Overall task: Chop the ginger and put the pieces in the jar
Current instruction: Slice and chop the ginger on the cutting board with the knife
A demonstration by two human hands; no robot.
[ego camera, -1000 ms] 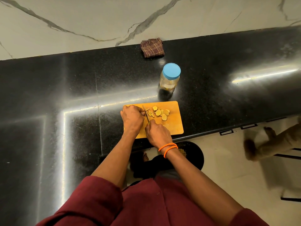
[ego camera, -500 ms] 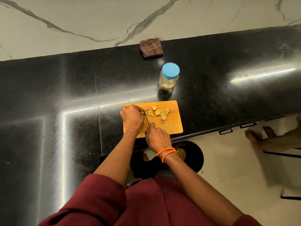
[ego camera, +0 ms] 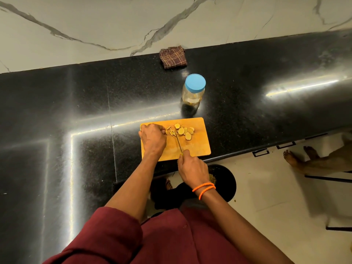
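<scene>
At the near edge of the black granite counter [ego camera: 57, 121], at about 6 o'clock from the jar [ego camera: 192, 94]: lying flat, an orange-toned wooden cutting board [ego camera: 198, 145], one long side along the counter's lip. Resting on the board's 9 o'clock end, the left hand [ego camera: 153, 139], fingers curled down with the tips bunched toward 3 o'clock; whether pinching a ginger piece under them, cannot tell. Gripping the handle of a knife [ego camera: 179, 142] at the board's 6 o'clock edge, the right hand [ego camera: 192, 169], fingers wrapped round, two orange wristbands [ego camera: 204, 188] circling the wrist behind it. Pointing toward 12 o'clock across the board, the thin blade, tip reaching the pale thin ginger strips [ego camera: 171, 132] just beside the left fingertips. Lying at 3 o'clock from those strips, a small heap of round ginger slices [ego camera: 185, 131], touching and overlapping one another, near the board's 12 o'clock edge. Standing upright on the counter apart from the board, the clear jar with its blue lid [ego camera: 195, 83] on, something yellowish showing inside. Sitting at 11 o'clock from the jar, against the marble-veined wall [ego camera: 95, 21], a folded brown checked cloth [ego camera: 173, 57]. Below the counter at 6 o'clock, a round black bin [ego camera: 226, 180]; at 4 o'clock, on the pale floor [ego camera: 276, 197], another person's bare feet [ego camera: 297, 157]. Filling the bottom of the view, maroon sleeves [ego camera: 106, 237].
</scene>
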